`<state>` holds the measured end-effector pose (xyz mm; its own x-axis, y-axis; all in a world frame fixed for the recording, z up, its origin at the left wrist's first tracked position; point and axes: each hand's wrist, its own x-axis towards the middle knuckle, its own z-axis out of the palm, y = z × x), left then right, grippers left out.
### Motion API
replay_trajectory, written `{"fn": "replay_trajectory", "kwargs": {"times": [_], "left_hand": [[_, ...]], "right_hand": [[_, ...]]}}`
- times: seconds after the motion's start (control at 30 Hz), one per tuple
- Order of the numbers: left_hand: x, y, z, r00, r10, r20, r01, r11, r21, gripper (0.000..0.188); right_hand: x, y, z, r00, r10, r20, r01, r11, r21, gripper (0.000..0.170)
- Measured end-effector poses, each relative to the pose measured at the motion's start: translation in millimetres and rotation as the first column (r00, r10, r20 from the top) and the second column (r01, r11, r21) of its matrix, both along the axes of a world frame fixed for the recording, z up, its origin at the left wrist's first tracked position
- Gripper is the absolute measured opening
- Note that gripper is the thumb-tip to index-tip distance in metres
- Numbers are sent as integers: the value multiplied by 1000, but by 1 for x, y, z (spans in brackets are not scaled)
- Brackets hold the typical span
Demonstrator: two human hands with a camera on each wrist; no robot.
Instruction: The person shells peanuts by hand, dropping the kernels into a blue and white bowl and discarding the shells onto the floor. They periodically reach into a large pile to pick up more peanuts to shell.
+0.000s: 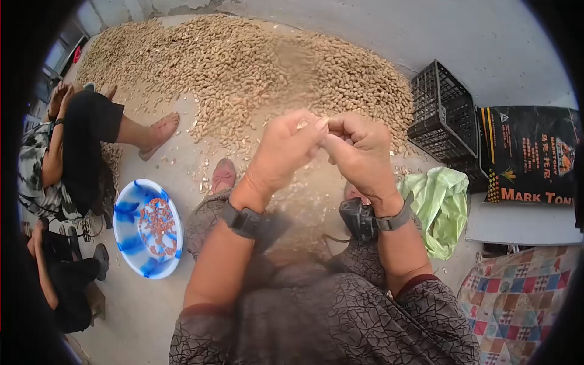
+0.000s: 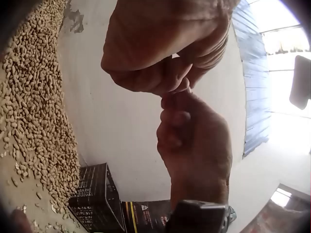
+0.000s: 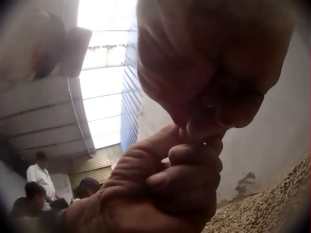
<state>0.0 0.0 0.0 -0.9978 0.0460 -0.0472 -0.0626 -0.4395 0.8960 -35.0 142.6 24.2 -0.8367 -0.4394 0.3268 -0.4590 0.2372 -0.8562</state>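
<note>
The left hand (image 1: pixel 281 149) and right hand (image 1: pixel 363 149) meet at their fingertips above the lap, fingers curled. Between the thumbs and forefingers they pinch a peanut (image 1: pixel 326 120), a small pale bit of which shows; the rest is hidden by the fingers. In the left wrist view the left hand (image 2: pixel 163 46) is above, its fingertips against those of the right hand (image 2: pixel 197 141). From the right wrist, both hands look dark against the light. Beyond them spreads a large heap of unshelled peanuts (image 1: pixel 243 73) on the floor.
A blue and white basin (image 1: pixel 125 240) holding reddish shelled peanuts (image 1: pixel 159 225) stands at the left. To the right are a black crate (image 1: pixel 447 112), a pale green plastic bag (image 1: pixel 435 207), a black printed sack (image 1: pixel 529 152) and a patchwork cloth (image 1: pixel 517 298). Other people sit at far left.
</note>
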Motion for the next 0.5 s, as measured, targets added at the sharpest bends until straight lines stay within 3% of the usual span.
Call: {"fn": "replay_trajectory", "kwargs": {"times": [0.3, 0.37, 0.5], "left_hand": [[1, 7, -5, 996, 86, -9, -86, 996, -24, 17], [0, 5, -10, 998, 68, -2, -68, 995, 67, 20], [1, 12, -4, 991, 135, -14, -133, 985, 108, 22]], "right_hand": [[2, 2, 7, 999, 35, -31, -35, 999, 10, 8], [6, 2, 13, 982, 22, 186, -8, 997, -79, 9], [7, -1, 11, 987, -11, 161, 32, 991, -133, 5]]}}
